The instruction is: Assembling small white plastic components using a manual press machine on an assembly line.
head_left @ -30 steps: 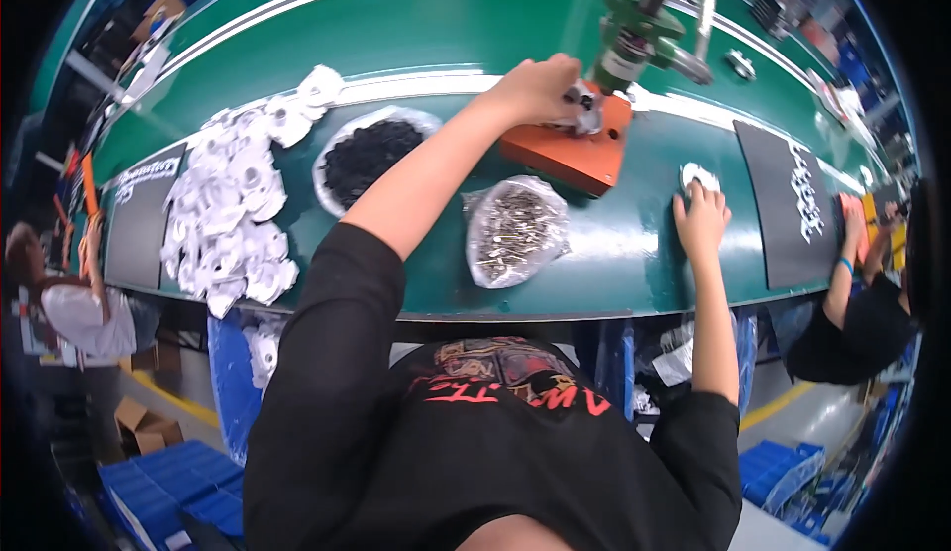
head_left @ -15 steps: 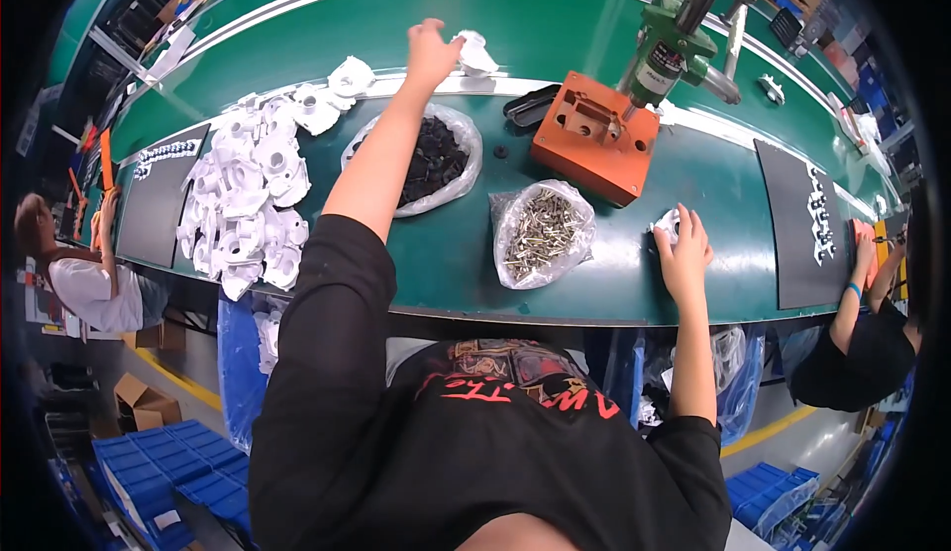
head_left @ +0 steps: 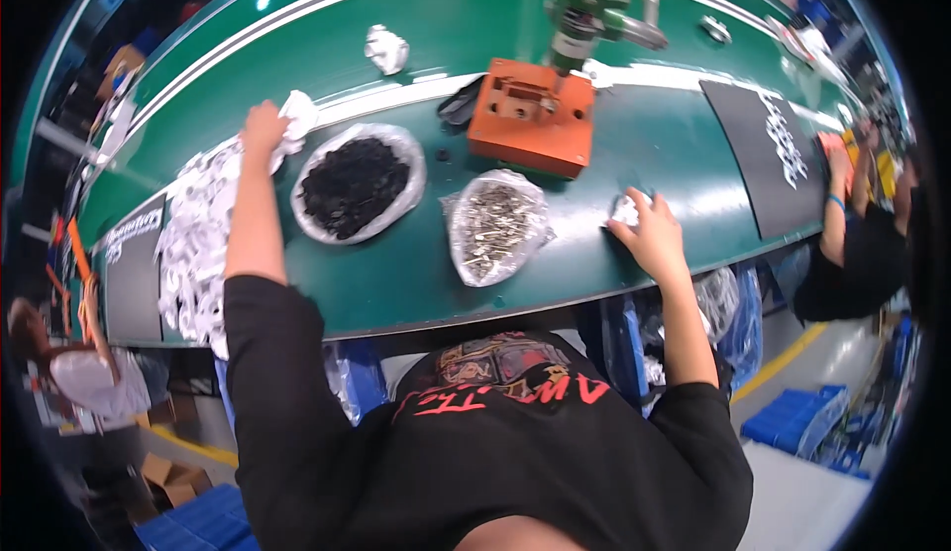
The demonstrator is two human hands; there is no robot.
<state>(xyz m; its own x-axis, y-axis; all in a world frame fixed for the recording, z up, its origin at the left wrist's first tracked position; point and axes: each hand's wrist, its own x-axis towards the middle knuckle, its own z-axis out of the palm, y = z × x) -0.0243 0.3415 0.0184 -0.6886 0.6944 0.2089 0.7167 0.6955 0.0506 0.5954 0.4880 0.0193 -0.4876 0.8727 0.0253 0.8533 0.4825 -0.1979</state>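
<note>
At the far end of the white plastic parts pile [head_left: 203, 224], my left hand [head_left: 263, 130] reaches down beside a larger white part [head_left: 297, 115]. Its fingers are blurred, so whether they grip anything cannot be told. My right hand [head_left: 654, 239] rests on the bench at the right, thumb and fingers closed around a small white plastic part [head_left: 626, 210] that they partly hide. Another white part [head_left: 386, 50] lies alone on the green strip beyond the metal rail. Between my hands stand a bag of black parts [head_left: 414, 189] and a bag of metal screws [head_left: 500, 229].
An orange fixture block [head_left: 530, 145] sits under a green press [head_left: 577, 36], with a black object [head_left: 461, 103] beside it. Dark mats [head_left: 743, 169] bearing small silvery parts lie at both sides. Co-workers [head_left: 852, 274] are at the far left and right.
My left hand has moved from beside the lone white part, left and nearer, to the pile. My right hand keeps its hold. The whole view has swung, shifting the bench leftward.
</note>
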